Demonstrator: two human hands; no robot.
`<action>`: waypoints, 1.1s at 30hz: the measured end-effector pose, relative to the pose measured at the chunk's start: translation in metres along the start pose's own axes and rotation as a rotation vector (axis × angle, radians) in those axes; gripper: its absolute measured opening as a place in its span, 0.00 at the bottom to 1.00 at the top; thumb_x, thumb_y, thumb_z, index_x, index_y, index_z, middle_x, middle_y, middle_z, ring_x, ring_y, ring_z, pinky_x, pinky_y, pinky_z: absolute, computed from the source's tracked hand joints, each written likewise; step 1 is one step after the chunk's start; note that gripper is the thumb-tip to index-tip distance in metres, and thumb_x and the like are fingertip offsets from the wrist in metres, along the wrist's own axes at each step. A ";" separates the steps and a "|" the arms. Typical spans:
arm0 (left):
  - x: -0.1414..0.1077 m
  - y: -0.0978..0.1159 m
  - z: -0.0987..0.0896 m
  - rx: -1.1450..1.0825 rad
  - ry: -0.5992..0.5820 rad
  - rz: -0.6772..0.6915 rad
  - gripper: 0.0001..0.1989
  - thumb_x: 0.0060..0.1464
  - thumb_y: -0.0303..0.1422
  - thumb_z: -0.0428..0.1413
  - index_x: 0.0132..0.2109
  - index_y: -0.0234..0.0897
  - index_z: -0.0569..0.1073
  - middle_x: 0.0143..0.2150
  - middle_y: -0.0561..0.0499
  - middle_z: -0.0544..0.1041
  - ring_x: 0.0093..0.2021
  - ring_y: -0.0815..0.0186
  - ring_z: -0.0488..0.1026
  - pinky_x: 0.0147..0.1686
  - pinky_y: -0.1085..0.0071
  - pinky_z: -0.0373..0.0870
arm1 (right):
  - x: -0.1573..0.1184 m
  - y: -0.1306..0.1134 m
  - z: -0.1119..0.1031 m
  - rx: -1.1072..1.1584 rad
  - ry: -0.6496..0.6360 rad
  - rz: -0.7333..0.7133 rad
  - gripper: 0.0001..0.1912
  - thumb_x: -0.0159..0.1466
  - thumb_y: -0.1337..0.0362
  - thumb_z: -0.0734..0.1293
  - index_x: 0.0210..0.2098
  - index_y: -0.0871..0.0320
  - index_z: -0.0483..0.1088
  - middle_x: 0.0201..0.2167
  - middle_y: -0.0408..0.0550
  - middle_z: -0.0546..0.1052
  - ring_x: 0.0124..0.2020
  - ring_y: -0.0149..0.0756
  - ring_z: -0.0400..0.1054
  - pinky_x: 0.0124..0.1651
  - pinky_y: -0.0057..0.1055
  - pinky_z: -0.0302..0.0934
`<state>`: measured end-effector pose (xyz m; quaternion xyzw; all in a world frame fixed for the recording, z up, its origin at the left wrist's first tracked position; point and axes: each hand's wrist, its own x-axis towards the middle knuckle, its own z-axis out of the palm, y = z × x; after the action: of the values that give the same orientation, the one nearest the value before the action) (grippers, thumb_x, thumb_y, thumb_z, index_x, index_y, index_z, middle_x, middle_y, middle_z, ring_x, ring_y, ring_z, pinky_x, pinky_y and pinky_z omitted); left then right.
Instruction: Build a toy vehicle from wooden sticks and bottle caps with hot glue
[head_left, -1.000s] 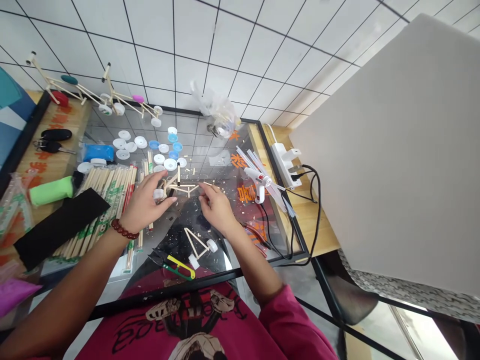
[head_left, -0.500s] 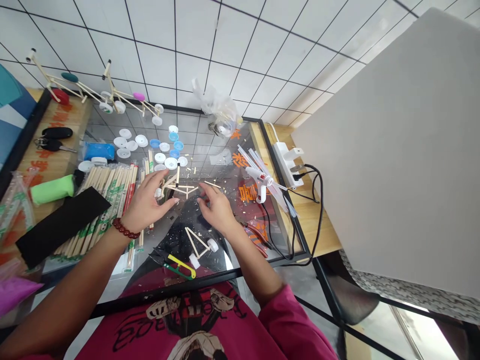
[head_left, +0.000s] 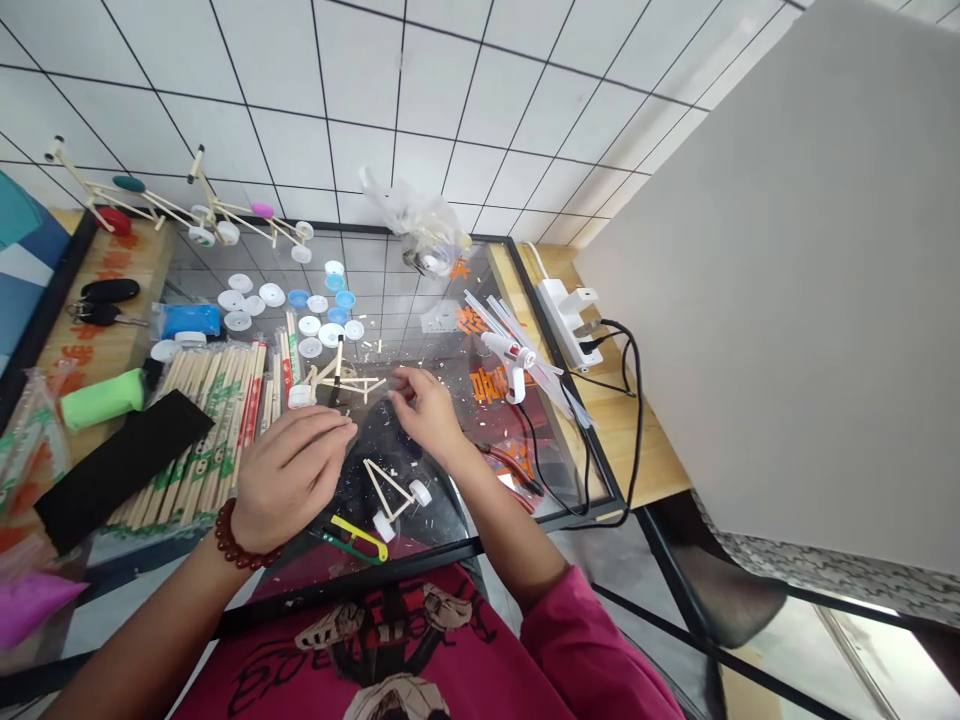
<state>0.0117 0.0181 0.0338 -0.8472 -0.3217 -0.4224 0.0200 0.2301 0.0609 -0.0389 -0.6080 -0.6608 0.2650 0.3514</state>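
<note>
A small frame of wooden sticks (head_left: pixel 365 384) with a black-tipped upright and white cap wheels stands on the glass table. My right hand (head_left: pixel 429 412) is just right of it, thumb and forefinger apart with nothing seen between them. Nearer to me, my left hand (head_left: pixel 294 478) is closed, its fingertips pressed together; anything in them is too small to make out. A triangular stick piece with two white caps (head_left: pixel 385 526) lies between my forearms, by the yellow-green snips (head_left: pixel 360 538).
White and blue caps (head_left: pixel 331 334), wrapped chopsticks (head_left: pixel 199 430) and a black sheet (head_left: pixel 124 470) lie left. At right are a white glue gun (head_left: pixel 515 362), glue sticks, red-handled pliers (head_left: pixel 514 468) and a power strip (head_left: pixel 564 318). Finished stick models (head_left: pixel 247 210) stand at the back left.
My left hand has drawn back from the stick frame toward me, and its spread fingers have come together. My right hand has barely moved. The whole view has shifted slightly.
</note>
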 end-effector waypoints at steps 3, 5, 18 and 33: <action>0.014 -0.013 -0.015 0.111 0.141 0.025 0.22 0.51 0.19 0.64 0.51 0.42 0.79 0.46 0.45 0.84 0.47 0.56 0.83 0.49 0.58 0.82 | 0.003 -0.001 0.003 0.033 -0.007 0.026 0.12 0.63 0.70 0.71 0.46 0.56 0.77 0.38 0.47 0.80 0.36 0.37 0.74 0.47 0.35 0.71; 0.027 -0.030 -0.025 0.144 0.228 -0.158 0.21 0.53 0.24 0.65 0.54 0.41 0.79 0.48 0.44 0.84 0.48 0.55 0.82 0.53 0.54 0.80 | 0.004 -0.002 0.005 0.042 -0.015 0.040 0.11 0.63 0.70 0.71 0.45 0.56 0.78 0.38 0.47 0.80 0.36 0.36 0.74 0.47 0.34 0.70; 0.030 -0.084 0.024 -0.310 -0.463 -0.769 0.35 0.50 0.57 0.62 0.56 0.35 0.78 0.55 0.40 0.82 0.59 0.46 0.77 0.62 0.53 0.71 | 0.001 0.001 0.009 0.138 0.012 0.031 0.11 0.62 0.68 0.70 0.45 0.57 0.79 0.38 0.48 0.80 0.34 0.35 0.73 0.45 0.33 0.70; 0.041 -0.070 0.048 -0.332 -0.414 -0.611 0.22 0.52 0.47 0.64 0.48 0.37 0.81 0.49 0.40 0.85 0.51 0.50 0.82 0.53 0.56 0.79 | 0.003 0.009 0.014 0.319 0.091 0.124 0.08 0.63 0.68 0.68 0.42 0.56 0.78 0.35 0.44 0.83 0.33 0.33 0.76 0.42 0.29 0.70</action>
<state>0.0242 0.1098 0.0163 -0.7714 -0.4834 -0.2754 -0.3091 0.2247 0.0665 -0.0544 -0.5955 -0.5548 0.3600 0.4559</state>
